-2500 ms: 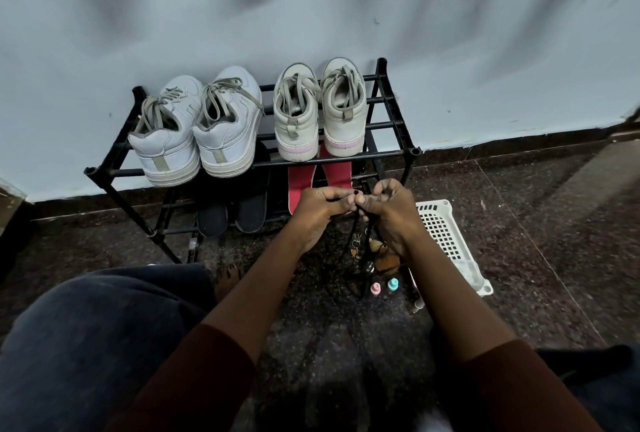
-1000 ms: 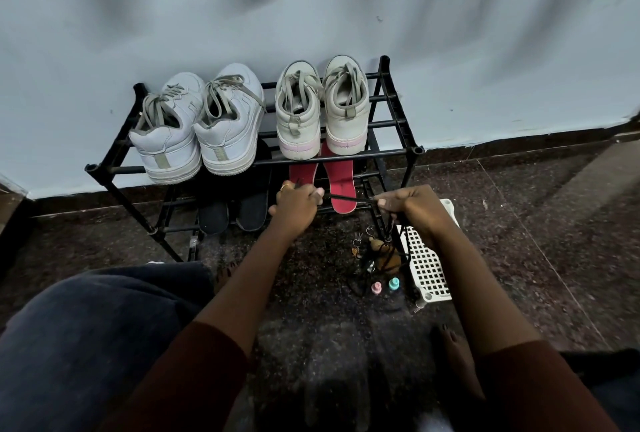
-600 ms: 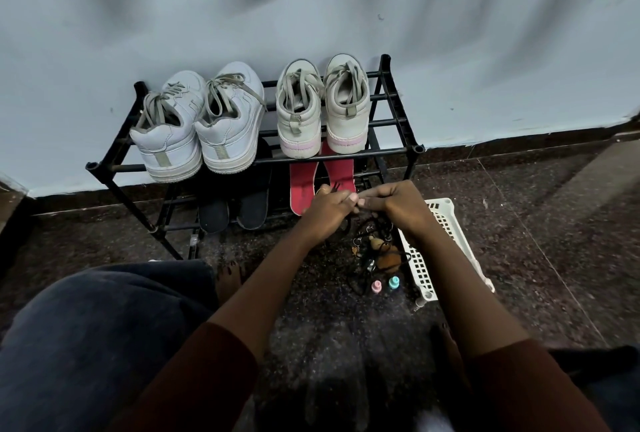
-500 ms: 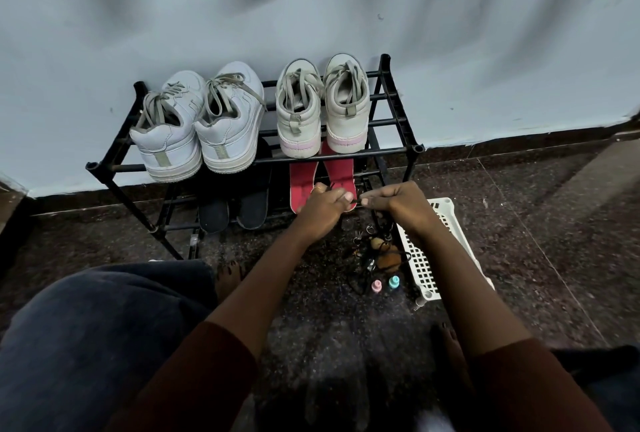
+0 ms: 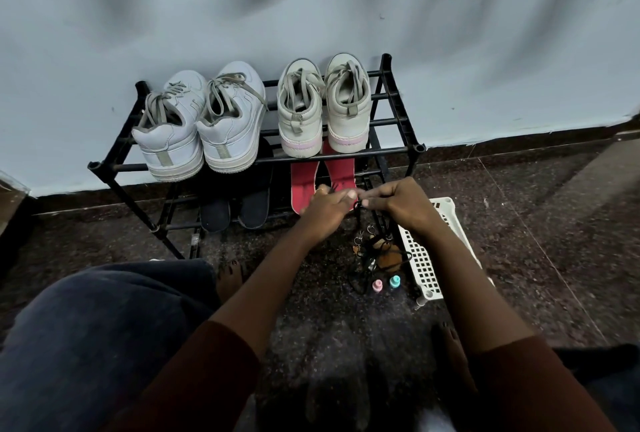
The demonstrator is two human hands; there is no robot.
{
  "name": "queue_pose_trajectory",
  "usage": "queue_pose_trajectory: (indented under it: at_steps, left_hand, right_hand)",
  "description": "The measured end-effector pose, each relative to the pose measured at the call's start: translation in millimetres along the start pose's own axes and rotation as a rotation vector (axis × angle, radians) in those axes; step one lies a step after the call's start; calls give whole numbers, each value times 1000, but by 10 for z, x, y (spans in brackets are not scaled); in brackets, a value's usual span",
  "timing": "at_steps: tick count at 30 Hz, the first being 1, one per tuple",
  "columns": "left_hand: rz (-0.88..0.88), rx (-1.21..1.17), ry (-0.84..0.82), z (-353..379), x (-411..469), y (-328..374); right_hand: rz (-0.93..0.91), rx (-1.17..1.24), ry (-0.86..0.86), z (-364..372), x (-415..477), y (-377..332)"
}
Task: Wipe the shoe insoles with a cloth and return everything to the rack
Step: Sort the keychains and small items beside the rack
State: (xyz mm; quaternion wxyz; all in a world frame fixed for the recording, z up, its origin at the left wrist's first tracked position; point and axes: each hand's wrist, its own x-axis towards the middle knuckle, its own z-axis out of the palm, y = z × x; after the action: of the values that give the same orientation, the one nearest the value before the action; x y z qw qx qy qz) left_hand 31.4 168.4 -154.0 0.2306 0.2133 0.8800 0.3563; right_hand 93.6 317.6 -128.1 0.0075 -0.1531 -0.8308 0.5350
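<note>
A black two-tier shoe rack [image 5: 398,149] stands against the wall. Its top shelf carries a pair of white sneakers [image 5: 199,126] on the left and a pair of beige sneakers [image 5: 323,109] on the right. On the lower shelf lie two dark insoles [image 5: 235,209] and two red insoles [image 5: 320,177]. My left hand [image 5: 325,211] and my right hand [image 5: 398,204] meet in front of the red insoles, both pinching a thin black cord [image 5: 358,204] that hangs to the floor. No cloth is in view.
On the dark speckled floor under my hands lies a heap of keys and small items [image 5: 375,253] with a pink cap [image 5: 377,285] and a teal cap [image 5: 394,281]. A white plastic basket [image 5: 436,258] sits to the right. My knee [image 5: 104,327] fills the lower left.
My hands pulled apart with the cord stretched between them, then came back together. They now meet fingertip to fingertip in front of the red insoles.
</note>
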Motion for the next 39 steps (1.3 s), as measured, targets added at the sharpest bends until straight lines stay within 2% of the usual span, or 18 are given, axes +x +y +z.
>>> queue_pose_trajectory:
  at_steps: [3,7,13,16,22,24,30,34,37,39]
  left_hand:
    - [32,-62,-29,62,15,-3]
    - [27,-31,9,27,25,-76]
    - [-115,93,124,-136,50,-199]
    - [-147,109,110,-152,39,-239]
    - [42,-112,34,58,20,-51]
    - [78,-92,18,109,23,-7]
    - [103,-28,51,103,42,-74]
    - [71,-81,105,39,59,-151]
    - [59,-103,115,34,75,-215]
    - [78,-203,116,50,59,-203]
  right_hand:
    - [-8,13,-10,42,-19,-22]
    - [51,88,-23,-25,-49,-17]
    - [143,156,-20,-217,-37,48]
    - [125,126,4,-235,-36,46]
    - [8,-8,-22,-32,-22,-38]
    - [-11,-10,-31,21,-28,-44]
    - [83,86,-81,-51,-87,-50]
    - [142,161,-59,-179,-71,-26]
    - [112,154,-28,-232,-62,-37]
    - [58,57,-5,-233,-55,-66]
